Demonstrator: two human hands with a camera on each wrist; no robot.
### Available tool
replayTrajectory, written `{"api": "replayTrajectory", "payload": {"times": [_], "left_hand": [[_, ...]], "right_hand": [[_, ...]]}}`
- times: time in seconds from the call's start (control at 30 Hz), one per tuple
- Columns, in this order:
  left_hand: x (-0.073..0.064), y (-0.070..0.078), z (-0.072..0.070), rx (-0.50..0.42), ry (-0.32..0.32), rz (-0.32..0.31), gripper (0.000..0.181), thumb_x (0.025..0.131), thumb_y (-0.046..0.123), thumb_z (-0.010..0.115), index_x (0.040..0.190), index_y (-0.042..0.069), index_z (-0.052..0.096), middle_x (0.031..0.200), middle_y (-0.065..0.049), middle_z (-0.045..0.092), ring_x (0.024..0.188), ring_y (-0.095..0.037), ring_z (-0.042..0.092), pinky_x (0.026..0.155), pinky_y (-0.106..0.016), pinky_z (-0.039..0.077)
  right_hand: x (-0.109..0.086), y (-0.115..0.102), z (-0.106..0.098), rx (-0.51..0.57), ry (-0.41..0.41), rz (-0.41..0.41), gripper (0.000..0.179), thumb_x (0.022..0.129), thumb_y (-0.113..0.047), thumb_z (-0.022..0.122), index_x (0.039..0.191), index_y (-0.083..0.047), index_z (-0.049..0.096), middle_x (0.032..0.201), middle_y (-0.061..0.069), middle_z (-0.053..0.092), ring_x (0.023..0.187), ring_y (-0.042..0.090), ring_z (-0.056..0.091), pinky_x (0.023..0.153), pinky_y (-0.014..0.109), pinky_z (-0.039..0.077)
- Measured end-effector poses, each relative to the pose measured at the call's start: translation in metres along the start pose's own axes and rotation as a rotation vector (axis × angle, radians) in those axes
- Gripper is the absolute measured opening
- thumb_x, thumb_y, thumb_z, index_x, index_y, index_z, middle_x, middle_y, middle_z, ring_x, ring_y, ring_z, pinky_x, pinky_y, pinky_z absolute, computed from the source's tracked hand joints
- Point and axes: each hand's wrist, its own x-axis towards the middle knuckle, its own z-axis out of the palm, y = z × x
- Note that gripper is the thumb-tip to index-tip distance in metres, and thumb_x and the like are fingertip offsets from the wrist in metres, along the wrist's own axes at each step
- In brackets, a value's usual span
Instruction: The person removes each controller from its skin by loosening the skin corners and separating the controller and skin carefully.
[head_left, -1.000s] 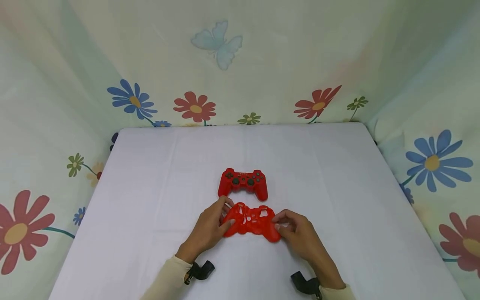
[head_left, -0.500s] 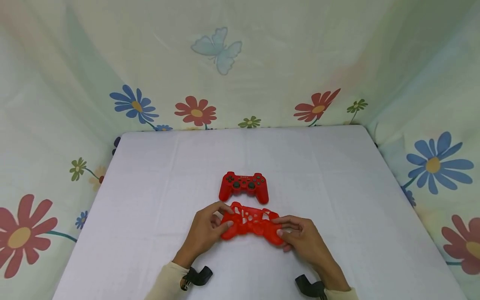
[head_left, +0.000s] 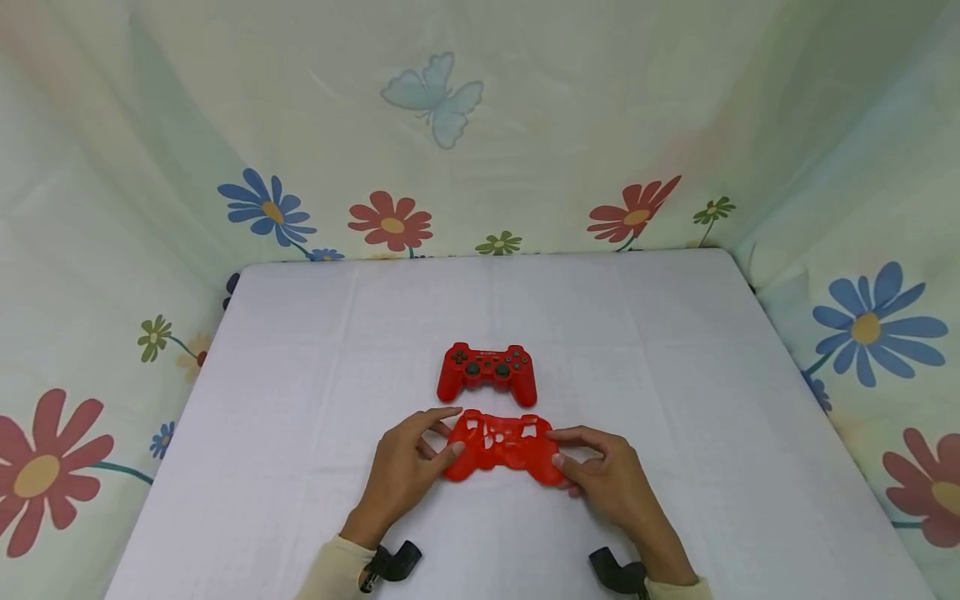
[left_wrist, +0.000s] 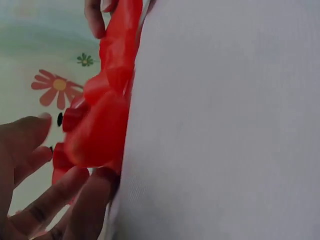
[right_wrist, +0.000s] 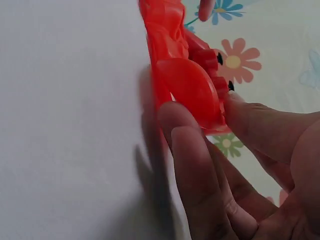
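A bright red silicone game controller cover, with cut-out holes, lies between my hands, low over the white table. My right hand pinches its right grip, thumb on top and fingers beneath, as the right wrist view shows. At the left grip is my left hand, its index finger stretched out. In the left wrist view its fingertips meet the end of the cover, while the thumb stands a little apart. Just beyond the cover rests a darker red game controller with black thumbsticks.
The white table has its far edge against a pale curtain printed with flowers and a butterfly. Black curved camera mounts sit at both wrists.
The cover has tipped up and back, and shifted slightly nearer me. My right hand has taken a fuller hold of its grip. My left fingers have loosened and spread.
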Motion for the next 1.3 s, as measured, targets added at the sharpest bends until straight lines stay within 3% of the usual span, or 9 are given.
{"api": "replayTrajectory", "payload": {"times": [0.1,0.2,0.33,0.5,0.63,0.87,1.07,1.3], "left_hand": [[0.002,-0.002,-0.008,0.066,0.036,0.023,0.05,0.094,0.03,0.084,0.14,0.038,0.066,0.104,0.011,0.074,0.065,-0.003,0.061,0.063,-0.022,0.054],[0.012,-0.006,-0.015,0.1,0.075,0.04,0.051,0.094,0.029,0.083,0.142,0.036,0.064,0.11,0.008,0.076,0.069,-0.003,0.063,0.065,-0.022,0.055],[0.032,-0.013,-0.02,0.084,0.085,0.063,0.052,0.095,0.03,0.082,0.143,0.034,0.062,0.121,0.005,0.076,0.084,-0.007,0.07,0.07,-0.024,0.058],[0.06,-0.019,-0.021,0.058,0.06,0.091,0.055,0.095,0.027,0.083,0.144,0.033,0.06,0.134,0.002,0.073,0.101,-0.014,0.073,0.076,-0.028,0.06],[0.077,-0.02,-0.018,0.081,0.034,0.091,0.061,0.093,0.027,0.085,0.147,0.036,0.057,0.137,0.002,0.072,0.103,-0.016,0.071,0.078,-0.03,0.06],[0.093,-0.019,-0.007,0.099,-0.035,0.062,0.065,0.092,0.033,0.085,0.148,0.04,0.053,0.132,0.001,0.074,0.101,-0.015,0.069,0.079,-0.031,0.056],[0.096,-0.016,0.001,0.062,-0.019,0.062,0.063,0.092,0.028,0.086,0.146,0.04,0.056,0.133,-0.001,0.073,0.096,-0.014,0.069,0.078,-0.03,0.057],[0.103,-0.012,0.008,0.04,0.011,0.074,0.059,0.094,0.026,0.084,0.145,0.039,0.058,0.134,-0.002,0.072,0.094,-0.014,0.068,0.077,-0.031,0.055]], "right_hand": [[-0.002,-0.009,-0.005,-0.125,0.066,-0.009,0.035,0.093,-0.019,0.083,0.127,-0.023,0.076,0.087,0.006,0.077,0.056,0.02,0.065,0.051,0.026,0.042],[0.002,-0.018,-0.008,-0.278,0.163,-0.061,0.039,0.092,-0.023,0.085,0.129,-0.026,0.076,0.085,0.005,0.077,0.057,0.017,0.061,0.05,0.025,0.041],[0.017,-0.026,-0.008,-0.373,0.263,-0.163,0.045,0.09,-0.025,0.087,0.133,-0.027,0.074,0.107,0.009,0.078,0.07,0.017,0.07,0.06,0.027,0.054],[0.044,-0.033,-0.004,-0.308,0.235,-0.255,0.052,0.091,-0.021,0.086,0.14,-0.027,0.069,0.138,0.014,0.07,0.1,0.029,0.08,0.082,0.042,0.066],[0.064,-0.037,0.0,-0.285,0.158,-0.262,0.062,0.091,-0.023,0.086,0.148,-0.031,0.062,0.147,0.013,0.065,0.11,0.032,0.077,0.086,0.046,0.065],[0.087,-0.042,0.01,-0.307,0.079,-0.255,0.074,0.089,-0.025,0.089,0.154,-0.03,0.054,0.142,0.014,0.068,0.104,0.028,0.078,0.086,0.042,0.065],[0.095,-0.046,0.013,-0.327,0.101,-0.233,0.065,0.089,-0.022,0.088,0.149,-0.027,0.061,0.137,0.013,0.071,0.094,0.021,0.076,0.08,0.035,0.065],[0.102,-0.051,0.009,-0.326,0.138,-0.211,0.062,0.09,-0.018,0.087,0.148,-0.027,0.063,0.136,0.015,0.07,0.092,0.024,0.075,0.074,0.032,0.064]]}}
